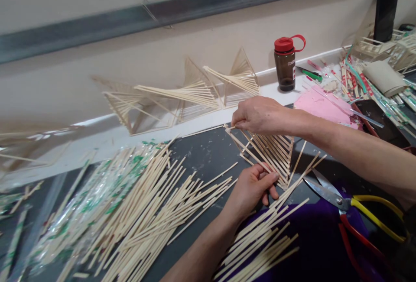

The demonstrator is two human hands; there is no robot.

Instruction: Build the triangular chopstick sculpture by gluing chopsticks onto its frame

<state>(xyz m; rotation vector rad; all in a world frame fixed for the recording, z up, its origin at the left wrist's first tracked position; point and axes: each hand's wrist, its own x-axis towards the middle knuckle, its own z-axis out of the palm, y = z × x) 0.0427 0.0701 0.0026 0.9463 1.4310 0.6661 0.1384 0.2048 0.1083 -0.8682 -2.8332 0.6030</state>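
Observation:
A small frame of wooden sticks (274,152), with a row of slanting sticks across it, stands on the dark table. My left hand (255,186) grips its lower edge between thumb and fingers. At the upper edge, near the left corner, my right hand (250,114) is closed in a pinch; its fingertips are partly hidden, and whether a separate stick is in them does not show. Loose sticks (269,230) lie below the frame, and a larger pile (156,212) spreads to the left of my left hand.
Finished twisted stick frames (195,93) lean by the wall. A brown bottle (285,67) with red lid stands behind my right hand. Open scissors (341,202) lie at the right, near a pink sheet (320,104). Plastic-wrapped sticks (97,195) lie left; a phone (386,13) stands far right.

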